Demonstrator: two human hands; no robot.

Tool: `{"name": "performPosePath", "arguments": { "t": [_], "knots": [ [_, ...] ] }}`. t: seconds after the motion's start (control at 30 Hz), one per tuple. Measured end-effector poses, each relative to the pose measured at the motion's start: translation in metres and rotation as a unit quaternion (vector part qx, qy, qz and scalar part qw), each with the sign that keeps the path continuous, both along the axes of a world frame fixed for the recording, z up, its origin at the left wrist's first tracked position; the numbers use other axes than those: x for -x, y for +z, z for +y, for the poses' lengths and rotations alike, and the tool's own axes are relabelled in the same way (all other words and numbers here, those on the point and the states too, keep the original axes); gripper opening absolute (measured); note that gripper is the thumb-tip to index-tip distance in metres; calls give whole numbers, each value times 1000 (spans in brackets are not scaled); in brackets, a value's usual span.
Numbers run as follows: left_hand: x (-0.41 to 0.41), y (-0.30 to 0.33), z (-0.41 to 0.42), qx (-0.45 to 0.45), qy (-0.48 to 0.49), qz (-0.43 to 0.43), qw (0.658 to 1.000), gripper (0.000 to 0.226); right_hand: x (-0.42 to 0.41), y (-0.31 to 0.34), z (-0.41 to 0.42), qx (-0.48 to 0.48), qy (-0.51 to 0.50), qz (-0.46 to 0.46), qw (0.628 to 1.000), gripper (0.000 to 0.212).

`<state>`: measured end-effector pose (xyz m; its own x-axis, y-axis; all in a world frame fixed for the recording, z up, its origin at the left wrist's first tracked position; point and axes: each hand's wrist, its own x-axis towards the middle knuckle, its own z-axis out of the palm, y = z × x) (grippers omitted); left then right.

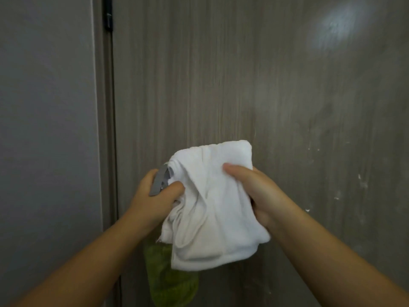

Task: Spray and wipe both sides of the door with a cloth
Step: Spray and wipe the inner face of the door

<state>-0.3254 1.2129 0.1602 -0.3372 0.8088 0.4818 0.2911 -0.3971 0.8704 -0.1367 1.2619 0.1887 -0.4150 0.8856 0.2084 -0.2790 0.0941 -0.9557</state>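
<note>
A person stands close to a grey-brown wood-grain door (243, 85), both bare forearms raised in front of it. The right hand (254, 191) grips a folded white cloth (212, 207), thumb curled over its front and fingers behind. The left hand (157, 196) is curled round the grey trigger head of a spray bottle (160, 180) and also touches the cloth's left edge. Below both hands, the bottle's green body (168, 282) hangs down, partly hidden by the cloth. Beyond the cloth, the door surface shows pale smears and small white flecks to the right of the right hand, and a soft glare patch high above it. Left of the left hand runs the door frame (106, 129) with a dark hinge (109, 21) near the top, then a plain grey wall (44, 129).
</note>
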Motion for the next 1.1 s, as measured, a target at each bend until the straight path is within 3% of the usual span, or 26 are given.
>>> {"name": "performPosePath", "arguments": {
  "t": [0.07, 0.13, 0.27, 0.37, 0.43, 0.5, 0.6, 0.77, 0.87, 1.0, 1.03, 1.1],
  "knots": [
    [8, 1, -1, 4, 33, 10, 999, 27, -7, 11, 1, 28, -16, -6, 999, 29],
    [17, 0, -2, 4, 67, 4, 998, 16, -12, 22, 2, 8, -64, -10, 998, 28],
    [14, 6, -16, 12, 36, 17, 999, 28, -13, 32, 0, -105, -155, -41, 981, 13],
    [-5, 17, -26, 11, -10, 84, 996, 27, 0, 28, -10, -140, -127, -42, 981, 9],
    [-15, 22, -26, 14, -37, 95, 995, 50, 14, 22, -18, -147, -85, -27, 985, 14],
    [-18, 25, -24, 5, -51, 24, 998, 73, 23, 17, -25, -119, -12, -7, 993, 17],
    [-13, 26, -24, 4, -76, -80, 994, 75, 24, 16, -28, -79, 85, -37, 993, 28],
    [-4, 22, -26, 6, -67, -85, 994, 87, 14, 18, -15, -23, 157, -78, 984, 47],
    [-3, 19, -29, -3, -62, -68, 996, 78, 18, 16, -11, -24, 139, -114, 983, 42],
    [4, 16, -31, 3, -56, -137, 989, 66, 35, 11, -14, -197, -46, -155, 967, 30],
    [7, 16, -32, 7, -63, -149, 987, 65, 36, 11, -13, -200, -56, -140, 968, 36],
    [9, 20, -35, 9, -90, -144, 985, 59, 32, 12, -9, -124, 39, -127, 983, 53]
  ]
}}
